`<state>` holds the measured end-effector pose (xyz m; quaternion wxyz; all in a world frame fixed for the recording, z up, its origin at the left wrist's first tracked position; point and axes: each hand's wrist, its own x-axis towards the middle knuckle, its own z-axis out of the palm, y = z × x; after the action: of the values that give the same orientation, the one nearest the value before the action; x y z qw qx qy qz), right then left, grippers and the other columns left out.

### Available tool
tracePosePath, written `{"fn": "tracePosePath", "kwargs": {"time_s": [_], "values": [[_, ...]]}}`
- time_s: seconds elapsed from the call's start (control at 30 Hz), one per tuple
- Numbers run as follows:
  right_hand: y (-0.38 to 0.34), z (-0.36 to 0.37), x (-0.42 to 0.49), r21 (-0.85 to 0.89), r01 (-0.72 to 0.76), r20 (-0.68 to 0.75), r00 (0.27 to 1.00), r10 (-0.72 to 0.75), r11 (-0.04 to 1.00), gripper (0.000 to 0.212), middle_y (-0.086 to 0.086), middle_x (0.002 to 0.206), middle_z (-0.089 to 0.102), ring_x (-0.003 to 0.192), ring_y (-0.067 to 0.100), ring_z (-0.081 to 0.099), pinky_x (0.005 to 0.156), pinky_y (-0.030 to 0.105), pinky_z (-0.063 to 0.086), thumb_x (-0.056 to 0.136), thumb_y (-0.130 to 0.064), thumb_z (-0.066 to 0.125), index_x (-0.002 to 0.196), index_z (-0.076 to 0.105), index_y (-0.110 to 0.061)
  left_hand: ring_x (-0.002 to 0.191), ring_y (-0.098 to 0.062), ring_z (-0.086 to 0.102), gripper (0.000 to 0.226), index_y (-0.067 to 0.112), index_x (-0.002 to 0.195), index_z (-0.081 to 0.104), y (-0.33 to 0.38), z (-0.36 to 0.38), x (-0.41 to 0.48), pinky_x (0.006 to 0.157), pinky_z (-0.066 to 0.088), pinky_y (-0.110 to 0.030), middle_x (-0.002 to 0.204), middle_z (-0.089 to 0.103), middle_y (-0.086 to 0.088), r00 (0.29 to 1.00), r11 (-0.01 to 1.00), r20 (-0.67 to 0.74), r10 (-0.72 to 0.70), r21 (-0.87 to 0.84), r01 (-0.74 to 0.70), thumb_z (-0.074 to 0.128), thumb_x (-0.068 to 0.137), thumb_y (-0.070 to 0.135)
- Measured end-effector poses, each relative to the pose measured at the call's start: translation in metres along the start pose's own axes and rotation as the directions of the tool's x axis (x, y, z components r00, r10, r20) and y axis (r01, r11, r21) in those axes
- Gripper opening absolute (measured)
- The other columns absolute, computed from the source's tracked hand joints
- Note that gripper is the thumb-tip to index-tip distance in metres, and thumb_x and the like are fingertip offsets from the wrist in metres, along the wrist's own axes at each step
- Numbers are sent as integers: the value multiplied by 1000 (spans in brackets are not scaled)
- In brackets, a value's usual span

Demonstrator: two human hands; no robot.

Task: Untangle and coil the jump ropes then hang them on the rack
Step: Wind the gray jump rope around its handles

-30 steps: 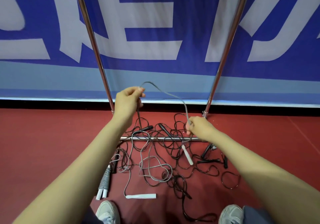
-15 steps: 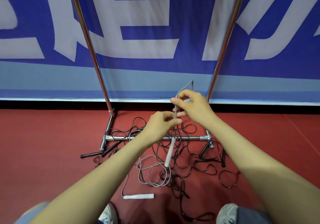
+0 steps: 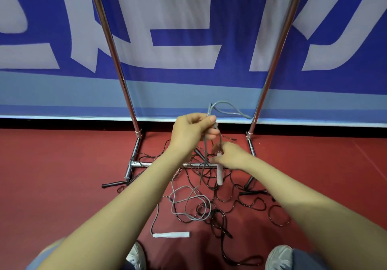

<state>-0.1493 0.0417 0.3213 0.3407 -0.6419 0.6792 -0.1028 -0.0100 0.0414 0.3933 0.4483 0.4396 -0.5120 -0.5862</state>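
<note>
Rack (image 3: 114, 56) poles cut off at top. In front of its base bar, left hand (image 3: 191, 132) pinches grey rope (image 3: 222, 102) loop; right hand (image 3: 232, 155) grips its white handle (image 3: 219, 174) w/ fingers partly hidden. Black ropes (image 3: 217, 215) tangled round base, ends hard to trace

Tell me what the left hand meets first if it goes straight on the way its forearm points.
Likely the loop of the grey rope that the left hand itself holds; beyond it, the rack's right upright, though depth is unclear.

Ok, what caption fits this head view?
Left hand and right hand hold a grey jump rope above the tangled pile.
</note>
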Motion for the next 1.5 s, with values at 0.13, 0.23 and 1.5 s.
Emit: {"fn": "tracePosePath", "kwargs": {"time_s": [0.13,0.23,1.5], "values": [[13,1,5,94,-115,-44,992,120,989,27,3,67,55,69,22,54,58,26,36,92,-28,62,71,55,-12,59,-10,66,13,2,81,65,19,-8,2,63,58,-22,73,65,-8,998,990,-47,35,-132,-41,60,92,8],[22,-7,-1,77,-148,-45,987,152,986,36,4,67,54,63,21,50,63,29,36,96,-37,54,67,51,-16,60,-10,66,11,1,84,65,27,-21,6,64,58,-22,74,65,-8,993,987,-110,48,-146,-64,61,92,9],[14,-87,-20,397,128,-408,912,50,909,9,-2,70,52,49,15,42,41,19,34,92,-17,63,95,70,-21,63,-18,65,21,11,83,53,-63,-48,11,71,58,-37,70,68,-6,978,775,-20,-210,607,179,74,83,13]]}}
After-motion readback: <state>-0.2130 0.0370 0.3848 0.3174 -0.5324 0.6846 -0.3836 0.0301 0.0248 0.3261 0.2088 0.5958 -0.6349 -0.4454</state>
